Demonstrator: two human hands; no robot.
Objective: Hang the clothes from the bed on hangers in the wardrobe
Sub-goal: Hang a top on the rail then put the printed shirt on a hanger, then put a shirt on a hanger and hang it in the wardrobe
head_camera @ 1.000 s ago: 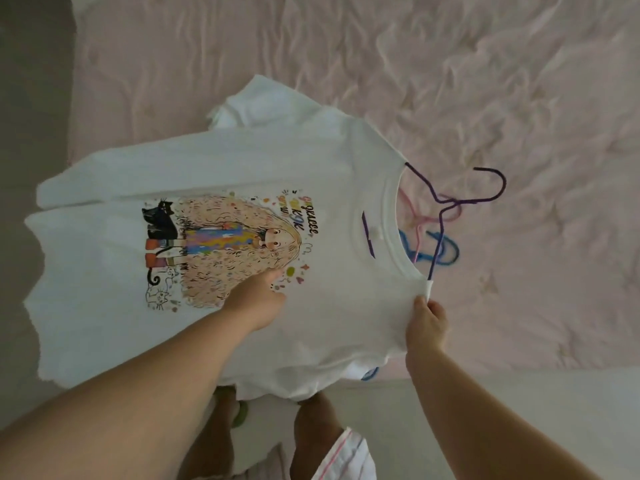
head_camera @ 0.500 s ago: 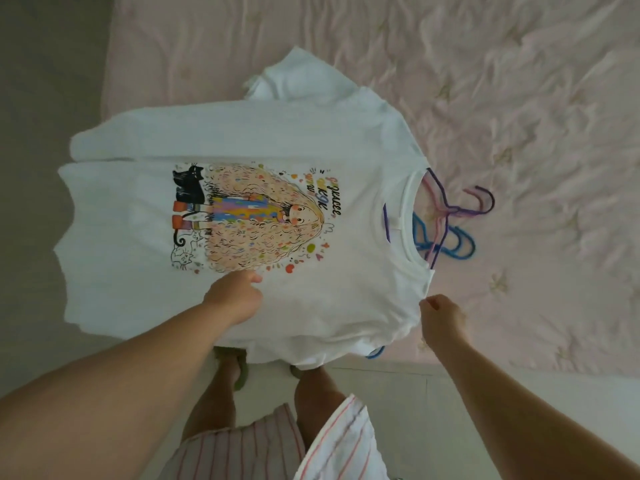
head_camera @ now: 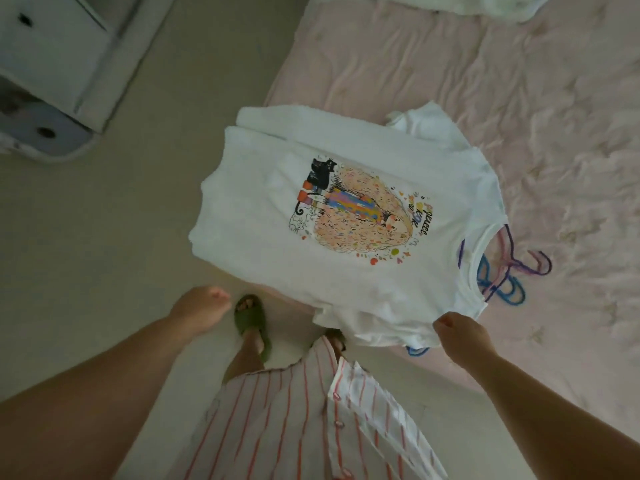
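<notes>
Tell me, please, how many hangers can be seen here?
3, tangled together at the white T-shirt's collar on the bed: a purple hanger hooks outward, a pink hanger beside it, a blue hanger beneath. More may hide under the shirt.

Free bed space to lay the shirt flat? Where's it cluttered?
Free: pink bedspread between the white t-shirt and white fabric at the top edge, plus the right side. Crowded: hangers beside the collar, near the right hand.

A white printed T-shirt [head_camera: 346, 216] hangs over the bed [head_camera: 554, 133] edge, a purple hanger [head_camera: 535, 268] in its collar.
</notes>
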